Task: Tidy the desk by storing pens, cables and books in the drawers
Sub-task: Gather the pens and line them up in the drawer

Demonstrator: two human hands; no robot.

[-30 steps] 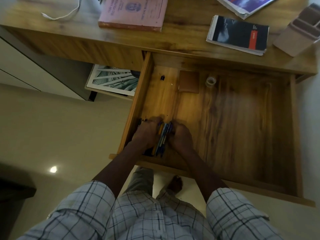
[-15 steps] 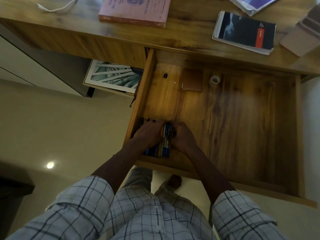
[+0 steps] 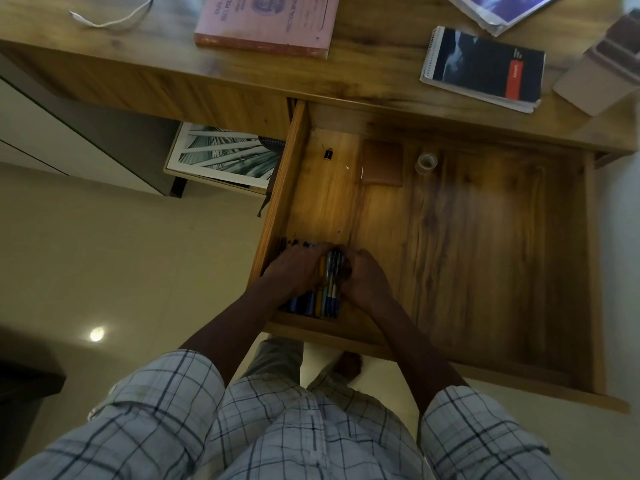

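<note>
Wood, warm and grained: an open drawer (image 3: 294, 168) juts out from under the tabletop (image 3: 381, 77). In its near left corner lies a bundle of pens (image 3: 325, 301), mostly blue. Their long axis runs front to back, alongside the drawer's left wall. The left hand (image 3: 298, 268) covers the bundle from the wall side and the right hand (image 3: 363, 277) closes in from the open side. Both hands curl their fingers against the pens, pressing them together. The pens look stowed, perhaps being squared up. The rest lies up on the tabletop, beyond the drawer: a pink book (image 3: 266, 22) and a white cable (image 3: 110, 20) on the left hand's side, and a spiral notebook (image 3: 485, 67) nearer the right hand.
</note>
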